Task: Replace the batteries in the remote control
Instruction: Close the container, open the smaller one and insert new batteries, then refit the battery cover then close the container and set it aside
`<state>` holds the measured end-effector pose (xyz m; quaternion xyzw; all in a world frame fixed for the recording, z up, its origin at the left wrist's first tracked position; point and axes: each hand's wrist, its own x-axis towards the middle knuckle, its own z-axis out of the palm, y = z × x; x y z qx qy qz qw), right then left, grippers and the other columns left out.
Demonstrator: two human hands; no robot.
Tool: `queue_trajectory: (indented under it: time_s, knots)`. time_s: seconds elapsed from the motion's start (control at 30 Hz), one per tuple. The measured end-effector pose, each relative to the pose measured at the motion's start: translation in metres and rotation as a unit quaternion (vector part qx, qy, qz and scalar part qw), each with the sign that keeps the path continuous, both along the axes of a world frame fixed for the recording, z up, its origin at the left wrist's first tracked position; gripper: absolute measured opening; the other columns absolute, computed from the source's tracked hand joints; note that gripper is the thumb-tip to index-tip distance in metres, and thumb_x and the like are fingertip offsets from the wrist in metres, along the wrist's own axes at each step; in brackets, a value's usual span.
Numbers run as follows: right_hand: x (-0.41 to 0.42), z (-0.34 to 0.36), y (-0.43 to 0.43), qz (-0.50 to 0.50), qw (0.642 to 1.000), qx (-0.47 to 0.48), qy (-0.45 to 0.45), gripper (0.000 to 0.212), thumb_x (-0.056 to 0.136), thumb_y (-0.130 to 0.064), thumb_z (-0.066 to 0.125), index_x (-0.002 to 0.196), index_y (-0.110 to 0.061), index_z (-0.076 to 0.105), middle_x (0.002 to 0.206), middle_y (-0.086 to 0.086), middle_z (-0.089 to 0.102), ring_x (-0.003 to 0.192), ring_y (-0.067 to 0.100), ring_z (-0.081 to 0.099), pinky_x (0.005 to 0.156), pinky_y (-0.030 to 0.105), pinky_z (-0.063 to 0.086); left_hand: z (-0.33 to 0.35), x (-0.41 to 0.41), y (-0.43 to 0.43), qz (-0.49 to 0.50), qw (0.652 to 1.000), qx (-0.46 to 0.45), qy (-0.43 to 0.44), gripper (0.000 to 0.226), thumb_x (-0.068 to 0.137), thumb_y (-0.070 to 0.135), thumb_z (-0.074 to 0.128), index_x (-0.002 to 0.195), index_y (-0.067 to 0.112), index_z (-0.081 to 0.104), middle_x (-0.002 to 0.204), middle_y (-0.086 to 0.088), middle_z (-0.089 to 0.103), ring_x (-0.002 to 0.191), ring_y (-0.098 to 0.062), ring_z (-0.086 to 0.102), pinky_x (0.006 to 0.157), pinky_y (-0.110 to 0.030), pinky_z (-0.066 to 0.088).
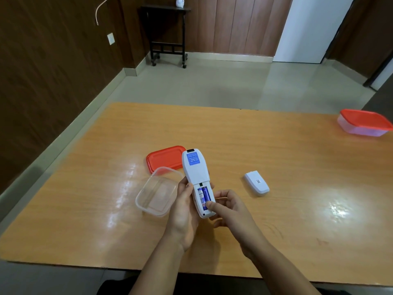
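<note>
Over table (234, 145), white remote (194, 169), blue batteries (204, 194)

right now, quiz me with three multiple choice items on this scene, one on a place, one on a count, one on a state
1. Where is the remote cover?
A. on the table, right of the remote
B. clipped on the remote
C. on the floor

2. How many red lids show?
A. one
B. two
C. three

3. The battery bay is
A. shut
B. open, empty
C. open, holding batteries

Answers:
1 A, the cover lies apart on the wood.
2 B, one loose lid, one shut lid on the far tub.
3 C, blue batteries show inside.
</note>
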<state>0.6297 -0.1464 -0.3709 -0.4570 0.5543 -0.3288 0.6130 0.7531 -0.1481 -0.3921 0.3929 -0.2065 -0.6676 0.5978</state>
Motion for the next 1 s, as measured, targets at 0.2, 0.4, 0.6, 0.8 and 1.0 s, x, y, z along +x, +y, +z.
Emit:
queue_trajectory:
  time_s: [0.2, 0.4, 0.6, 0.8, 1.0]
  knots:
    - [-0.062, 0.007, -0.035, 0.068, 0.902, -0.158, 0.396, 0.024, 0.087, -0.048, 0.057, 0.102, -0.031, 0.065, 0.094, -0.016, 0.067, 0.085, 0.005, 0.064, 0.078, 0.03, 0.052, 0.001, 0.009, -0.005, 0.043, 0.998, 0.014, 0.042, 0.039, 0.1, 0.022, 0.037, 0.139, 0.018, 0.044, 0.126, -0.011, 0.061, 0.101, -0.022, 0.064, 0.074, -0.035, 0.05]
    - [-0.089, -0.029, -0.06, -0.02, 0.834, -0.147, 0.531, 0.06, 0.088, -0.051, 0.052, 0.141, -0.026, 0.037, 0.135, 0.002, 0.049, 0.121, 0.027, 0.045, 0.086, 0.039, 0.044, 0.001, 0.009, -0.004, 0.034, 0.998, 0.029, 0.052, 0.035, 0.1, 0.021, 0.038, 0.131, 0.018, 0.054, 0.111, -0.006, 0.068, 0.115, -0.026, 0.059, 0.085, -0.038, 0.047]
    - [-0.082, -0.044, -0.056, -0.051, 0.819, -0.211, 0.531, 0.039, 0.089, -0.04, 0.054, 0.126, -0.026, 0.051, 0.11, -0.002, 0.062, 0.1, 0.023, 0.054, 0.067, 0.032, 0.042, -0.001, 0.007, -0.004, 0.023, 0.998, 0.034, 0.057, 0.034, 0.1, 0.02, 0.038, 0.129, 0.019, 0.054, 0.101, -0.004, 0.073, 0.119, -0.028, 0.058, 0.088, -0.039, 0.046]
    - [-0.059, -0.015, -0.033, -0.079, 0.967, -0.205, 0.131, 0.023, 0.089, -0.026, 0.062, 0.112, -0.033, 0.061, 0.09, -0.009, 0.069, 0.079, 0.005, 0.061, 0.071, 0.02, 0.047, -0.001, 0.009, -0.005, 0.031, 0.996, 0.03, 0.079, 0.038, 0.099, 0.013, 0.038, 0.135, 0.015, 0.048, 0.124, -0.01, 0.065, 0.121, -0.033, 0.056, 0.094, -0.045, 0.046]
    - [-0.033, -0.018, 0.001, 0.024, 0.891, -0.38, 0.249, 0.036, 0.081, -0.04, 0.066, 0.116, -0.036, 0.059, 0.105, -0.027, 0.061, 0.088, 0.001, 0.058, 0.072, 0.012, 0.045, 0.001, 0.003, -0.004, 0.029, 0.996, 0.024, 0.085, 0.039, 0.099, 0.014, 0.037, 0.136, 0.014, 0.047, 0.133, -0.011, 0.06, 0.117, -0.028, 0.059, 0.093, -0.043, 0.048]
